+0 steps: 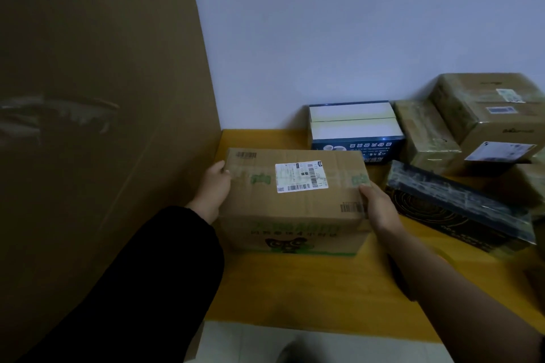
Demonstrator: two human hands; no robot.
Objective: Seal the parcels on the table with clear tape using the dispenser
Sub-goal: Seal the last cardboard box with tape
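Observation:
A brown cardboard parcel [295,200] with green print and a white shipping label stands on the yellow table [295,289]. My left hand [213,188] holds its left end, thumb over the top edge. My right hand [379,206] holds its right end, thumb on the top near a barcode. A band of clear tape crosses the parcel's top under the label. No tape dispenser shows in this view.
A tall cardboard sheet [97,127] stands along the left. Behind the parcel sits a blue and white box [355,130]. At the right are taped brown parcels [483,118] and a dark flat box [460,209] wrapped in clear film. The floor [309,345] lies below the table's front edge.

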